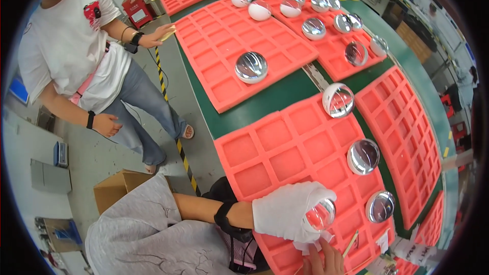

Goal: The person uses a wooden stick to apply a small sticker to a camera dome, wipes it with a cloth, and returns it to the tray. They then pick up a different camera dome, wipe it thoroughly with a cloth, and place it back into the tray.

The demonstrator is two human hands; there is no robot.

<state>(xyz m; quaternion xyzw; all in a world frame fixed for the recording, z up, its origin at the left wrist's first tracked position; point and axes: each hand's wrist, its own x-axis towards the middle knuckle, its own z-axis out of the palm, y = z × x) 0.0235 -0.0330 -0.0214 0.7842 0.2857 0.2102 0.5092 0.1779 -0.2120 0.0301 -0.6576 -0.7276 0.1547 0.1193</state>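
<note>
My left hand (285, 211), in a white glove, is wrapped round a clear, shiny dome (323, 215) above the near red foam tray (244, 150). Bare fingers of my right hand (326, 262) come in from the lower edge and pinch a white wipe (308, 245) just below that dome. Along the tray's right side rest three more glassy domes, one (338, 100) at the far corner, one (363, 156) midway and one (380, 207) nearest me. Beside my right hand lies a thin yellowish stick (350, 243).
Another red tray (224, 46) with a mirrored dome (251, 67) lies farther off on the green table (204, 107). Several domes crowd the far trays. A gridded tray (402, 137) stands at the right. A person (76, 46) holding something yellowish stands left; a cardboard box (109, 188) sits below.
</note>
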